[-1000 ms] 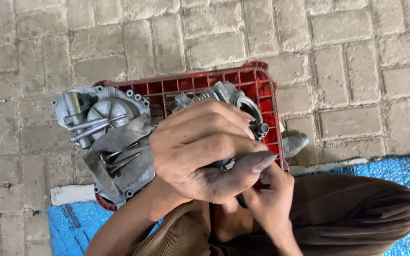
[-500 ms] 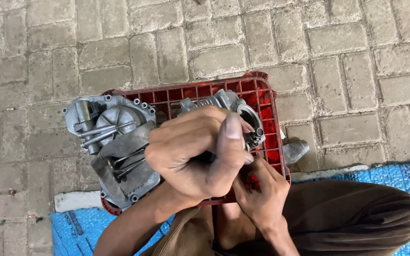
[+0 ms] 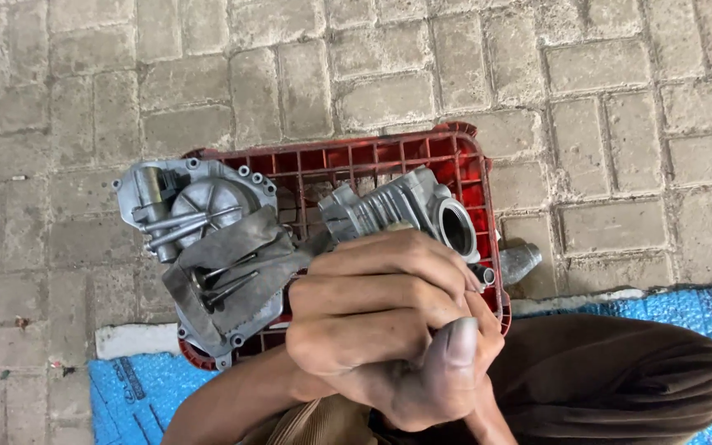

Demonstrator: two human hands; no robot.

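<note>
My left hand (image 3: pixel 381 321) is closed into a fist over the near end of a grey finned metal engine part (image 3: pixel 397 210) with a round port, which rests on an upturned red plastic crate (image 3: pixel 372 156). Its thumb points away from me. My right hand (image 3: pixel 486 325) is pressed against the left one from the right and is mostly hidden behind it, so I cannot tell what it holds. To the left, a grey cast engine cover (image 3: pixel 191 206) lies on the crate with a grey rag (image 3: pixel 232 264) and two thin valve stems (image 3: pixel 224 280) on top.
A short metal tube (image 3: pixel 522 262) lies on the paving bricks (image 3: pixel 290 74) just right of the crate. A blue tarp (image 3: pixel 686 309) and a white strip (image 3: pixel 129 339) lie near me. My brown-trousered leg (image 3: pixel 611 379) fills the lower right.
My left hand has turned so the thumb now points away from me, and it covers more of the right hand. The view has shifted slightly, so more of the finned part shows.
</note>
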